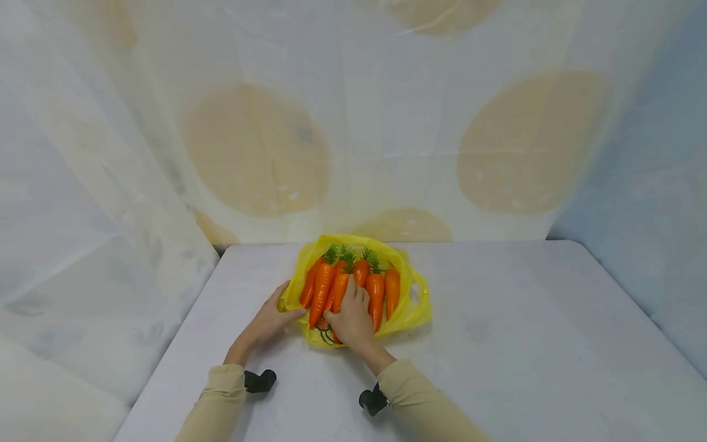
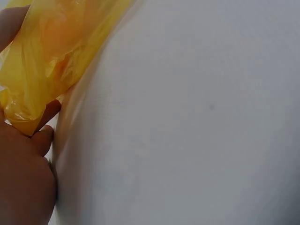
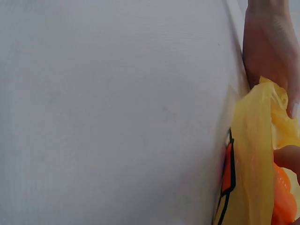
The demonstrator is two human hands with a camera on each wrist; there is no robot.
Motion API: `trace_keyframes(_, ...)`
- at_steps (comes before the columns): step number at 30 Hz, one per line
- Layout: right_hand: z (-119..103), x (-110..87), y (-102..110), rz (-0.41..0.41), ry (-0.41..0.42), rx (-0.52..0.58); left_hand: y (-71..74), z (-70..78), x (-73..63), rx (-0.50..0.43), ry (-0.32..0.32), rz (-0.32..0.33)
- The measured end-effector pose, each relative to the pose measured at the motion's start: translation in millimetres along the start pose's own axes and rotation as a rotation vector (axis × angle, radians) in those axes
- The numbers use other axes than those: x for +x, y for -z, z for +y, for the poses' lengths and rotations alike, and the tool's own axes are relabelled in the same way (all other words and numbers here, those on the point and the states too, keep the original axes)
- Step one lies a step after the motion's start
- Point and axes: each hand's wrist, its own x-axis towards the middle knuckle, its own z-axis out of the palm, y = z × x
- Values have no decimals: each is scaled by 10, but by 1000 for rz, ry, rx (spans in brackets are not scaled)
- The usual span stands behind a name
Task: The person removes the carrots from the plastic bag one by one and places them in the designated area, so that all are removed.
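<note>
Reading the yellow bag (image 1: 410, 316) as a dial seen from the head view, 12 at its far edge, a beige sleeve (image 1: 212, 402) with a black wrist mount (image 1: 259, 381) lies out toward 7 o'clock. Further up, the left hand (image 1: 270, 319) grips the bag's side between 8 and 9, thumb at the rim and fingers around the outside. The bag sits open-mouthed on the white table (image 1: 530, 356), holding several orange carrots (image 1: 322, 288), their green tops (image 1: 347, 255) toward 12. A black-outlined print (image 1: 326, 335) shows near 7. The right hand (image 1: 353, 320) reaches in from 6, thumb and fingers pinching the middle carrot (image 1: 340, 287) from either side. Another black mount (image 1: 372, 400) and beige sleeve (image 1: 422, 399) trail toward 5. The bag's handle loop (image 1: 424, 294) spreads out at 3.
</note>
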Motion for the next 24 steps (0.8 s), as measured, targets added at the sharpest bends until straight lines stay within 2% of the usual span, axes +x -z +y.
trace_keyframes(7, 49, 17, -64, 62, 36, -29, -11, -30, 35, -64, 5, 15)
trace_keyframes(12, 38, 14, -17, 44, 34, -1, -32, -29, 54, -97, 1, 16)
trace_keyframes(19, 20, 17, 45, -16, 27, 48, -54, -25, 53, -91, 1, 15)
trace_keyframes(24, -13, 28, 88, -23, 3, 59, -64, -25, 37, -96, -13, 22)
